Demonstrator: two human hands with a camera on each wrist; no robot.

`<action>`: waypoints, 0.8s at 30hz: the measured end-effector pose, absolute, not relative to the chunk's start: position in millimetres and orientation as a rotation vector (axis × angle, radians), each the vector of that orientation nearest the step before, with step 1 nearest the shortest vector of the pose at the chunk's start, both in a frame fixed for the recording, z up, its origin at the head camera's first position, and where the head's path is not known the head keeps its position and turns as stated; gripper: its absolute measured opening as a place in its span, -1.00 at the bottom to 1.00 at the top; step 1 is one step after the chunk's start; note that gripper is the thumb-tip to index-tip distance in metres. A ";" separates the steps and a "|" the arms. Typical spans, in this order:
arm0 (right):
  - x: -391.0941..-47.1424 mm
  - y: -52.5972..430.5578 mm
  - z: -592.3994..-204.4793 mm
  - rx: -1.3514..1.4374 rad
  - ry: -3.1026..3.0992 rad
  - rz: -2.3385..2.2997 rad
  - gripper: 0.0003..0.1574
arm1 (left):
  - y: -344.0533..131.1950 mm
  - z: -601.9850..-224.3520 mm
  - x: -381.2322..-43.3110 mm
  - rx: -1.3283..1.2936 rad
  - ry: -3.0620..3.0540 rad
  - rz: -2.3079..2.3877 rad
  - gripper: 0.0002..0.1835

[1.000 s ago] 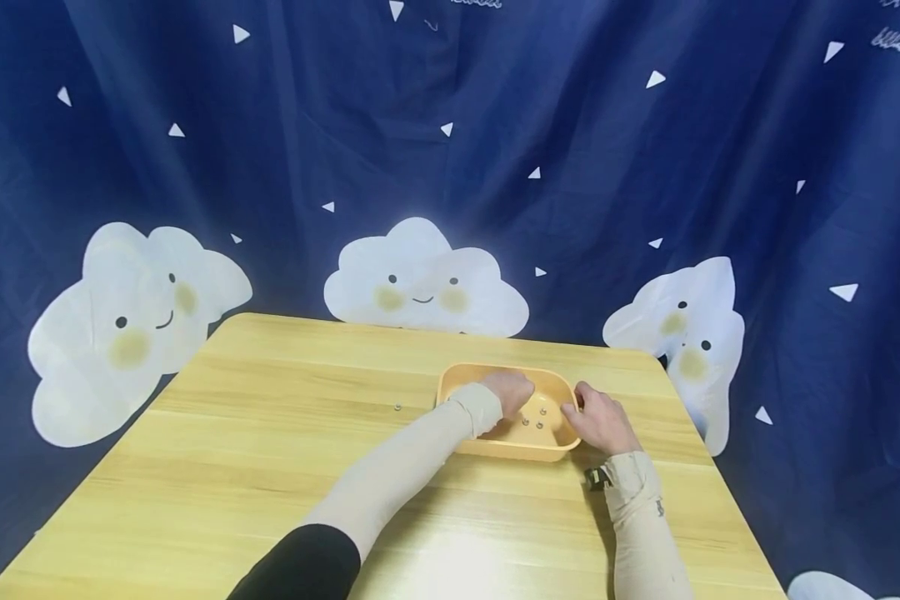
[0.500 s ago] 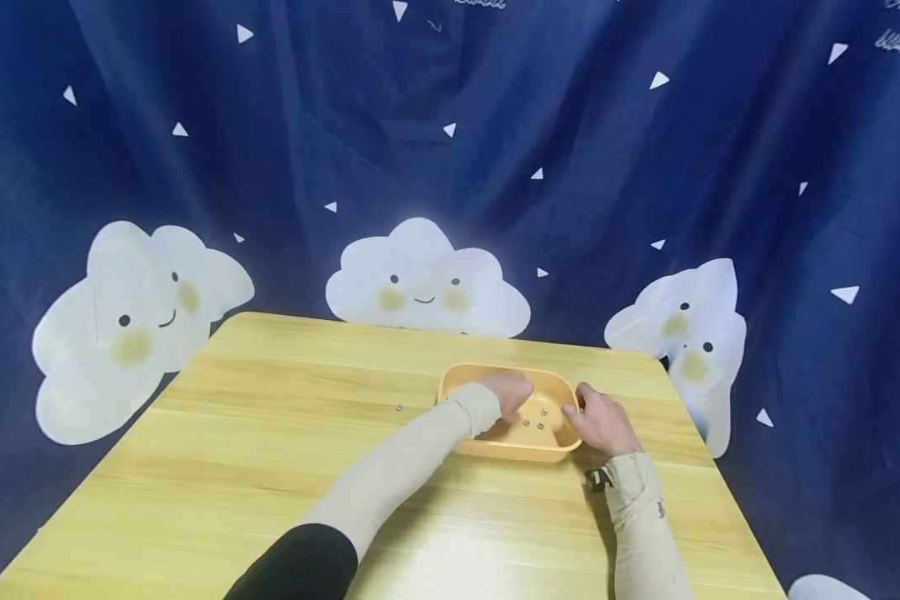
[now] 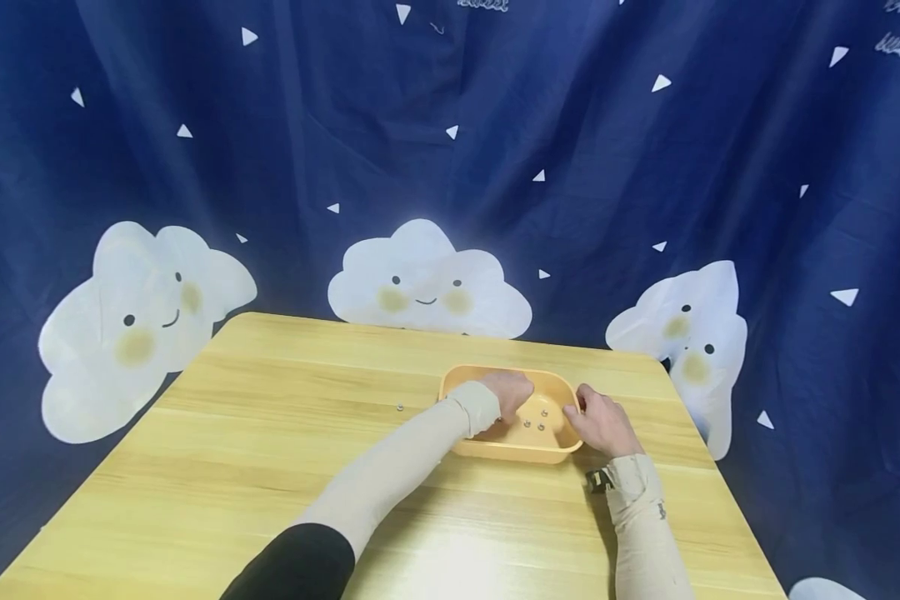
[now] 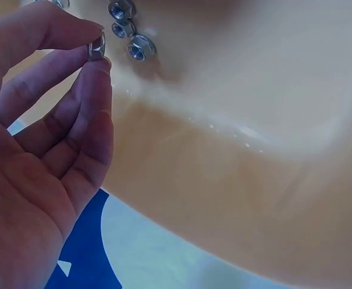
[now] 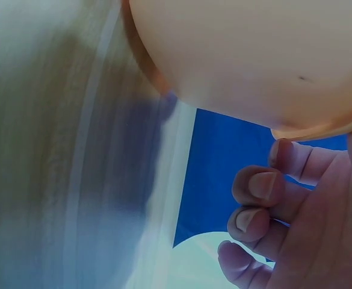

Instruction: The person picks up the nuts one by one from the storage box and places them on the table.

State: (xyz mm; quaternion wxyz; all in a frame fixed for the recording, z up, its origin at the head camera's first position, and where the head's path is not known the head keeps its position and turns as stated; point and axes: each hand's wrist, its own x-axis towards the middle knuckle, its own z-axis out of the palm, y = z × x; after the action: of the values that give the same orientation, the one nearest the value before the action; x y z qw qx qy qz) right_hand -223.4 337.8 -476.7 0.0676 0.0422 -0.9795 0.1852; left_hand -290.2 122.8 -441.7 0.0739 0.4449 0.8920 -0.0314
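Note:
A yellow-orange plastic tray stands on the wooden table, right of its middle. My left hand is down inside it; the left wrist view shows thumb and forefinger pinching a small metal hex nut. Several similar nuts lie on the tray floor, among them a flanged nut close to the pinched one. My right hand grips the tray's right end at the rim. In the right wrist view its fingers curl just below the rim, and the thumb is mostly hidden.
A single loose nut lies on the wooden table, left of the tray. The table's far edge meets a dark blue curtain printed with clouds and triangles. A black wrist device sits at the right cuff.
Both hands stay almost where they were, left inside the tray and right on its rim. The head view has shifted very slightly.

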 end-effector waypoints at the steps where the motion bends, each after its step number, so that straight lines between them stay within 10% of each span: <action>1: -223.5 337.6 -476.9 0.128 -2.950 0.559 -0.77 | 121.7 -440.3 -289.4 1.333 2.679 -0.085 -0.58; 24: -222.6 336.3 -478.4 0.133 -2.945 0.558 -0.77 | 101.1 -434.1 -298.8 1.253 2.702 -0.151 -0.77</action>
State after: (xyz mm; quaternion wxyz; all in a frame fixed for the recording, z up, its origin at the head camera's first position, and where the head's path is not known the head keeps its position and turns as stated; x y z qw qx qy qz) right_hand -222.6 336.3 -478.4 0.0705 0.0443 -0.9791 0.1854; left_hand -298.8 101.1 -434.1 0.0797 0.4190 0.9031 -0.0504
